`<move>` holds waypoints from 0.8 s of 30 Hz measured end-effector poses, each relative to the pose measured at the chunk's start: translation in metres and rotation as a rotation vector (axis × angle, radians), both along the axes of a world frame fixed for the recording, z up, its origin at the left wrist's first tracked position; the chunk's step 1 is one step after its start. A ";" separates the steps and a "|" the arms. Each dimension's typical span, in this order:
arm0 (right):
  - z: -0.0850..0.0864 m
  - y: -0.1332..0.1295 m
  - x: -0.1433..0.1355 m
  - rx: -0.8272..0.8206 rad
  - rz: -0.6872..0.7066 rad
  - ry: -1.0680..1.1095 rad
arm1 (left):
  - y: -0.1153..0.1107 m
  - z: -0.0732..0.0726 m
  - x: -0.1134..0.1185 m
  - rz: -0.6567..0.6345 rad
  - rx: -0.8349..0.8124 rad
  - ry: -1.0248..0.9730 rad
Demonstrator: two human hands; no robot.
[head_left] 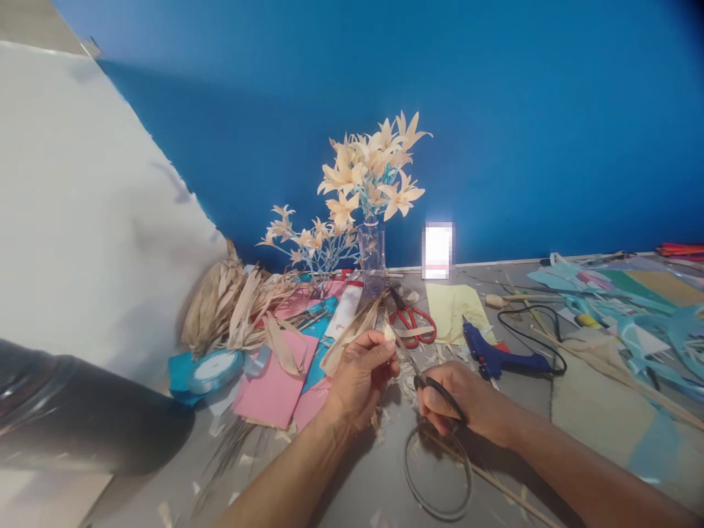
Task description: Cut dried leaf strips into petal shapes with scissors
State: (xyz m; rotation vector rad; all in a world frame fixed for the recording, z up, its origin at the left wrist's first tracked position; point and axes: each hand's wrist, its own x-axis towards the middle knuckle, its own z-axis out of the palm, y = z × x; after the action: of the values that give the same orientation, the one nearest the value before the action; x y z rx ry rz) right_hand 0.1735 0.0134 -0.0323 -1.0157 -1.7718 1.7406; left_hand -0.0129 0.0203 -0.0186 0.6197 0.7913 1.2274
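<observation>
My left hand is closed, with a small pale piece of husk pinched between thumb and fingers. My right hand is wrapped round dark-handled scissors, whose blades point up and left beside the pale piece. Whether the blades touch it I cannot tell. Below my right hand a wire ring lies on the grey table. Behind my hands lie red-handled scissors and a yellow sheet. A blue glue gun rests to the right of them.
A clear vase holds pale flowers near the blue wall. Dried husks, pink sheets and a ribbon roll lie at the left. Blue ribbons spread at the right. A dark cylinder is at the left edge.
</observation>
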 end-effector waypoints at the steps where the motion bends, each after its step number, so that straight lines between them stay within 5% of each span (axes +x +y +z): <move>1: 0.001 0.000 0.000 0.002 0.001 -0.001 | 0.000 0.000 0.000 0.003 0.005 0.008; 24: -0.002 -0.002 -0.001 0.027 -0.026 0.046 | -0.002 -0.003 0.002 -0.020 0.016 0.010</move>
State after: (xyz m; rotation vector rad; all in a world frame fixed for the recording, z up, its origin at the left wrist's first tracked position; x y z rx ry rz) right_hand 0.1721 0.0115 -0.0348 -0.9755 -1.7412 1.7065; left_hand -0.0112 0.0182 -0.0219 0.6463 0.7821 1.2141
